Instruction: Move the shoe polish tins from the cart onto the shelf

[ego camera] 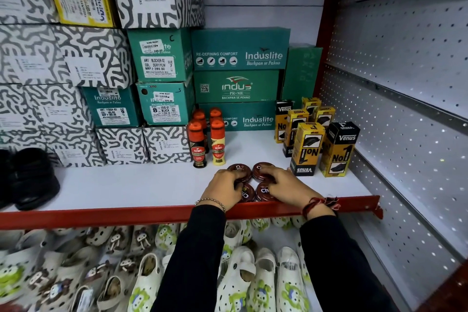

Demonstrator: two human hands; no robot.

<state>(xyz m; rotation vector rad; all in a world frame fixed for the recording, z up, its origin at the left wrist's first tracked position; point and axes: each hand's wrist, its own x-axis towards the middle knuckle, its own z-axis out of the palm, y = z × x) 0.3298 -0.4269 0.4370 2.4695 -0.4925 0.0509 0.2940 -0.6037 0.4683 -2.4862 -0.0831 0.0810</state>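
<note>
Several round brown shoe polish tins sit in a tight square group near the front of the white shelf (126, 185). The back-left tin (239, 168) and back-right tin (262, 168) show their lids. My left hand (224, 189) curls over the front-left tin (247, 195), its fingertips reaching the back-left one. My right hand (286, 185) lies over the front-right tin (263, 191), with its fingers on the back-right tin. Both wear dark sleeves. The cart is out of view.
Behind the tins stand Kiwi polish bottles (197, 144) and, to the right, yellow-and-black Venus boxes (306, 149). Green and patterned shoe boxes (240, 86) fill the back and left. Black shoes (30, 177) sit far left. White clogs (243, 273) crowd the lower shelf. A pegboard wall (405, 109) closes the right.
</note>
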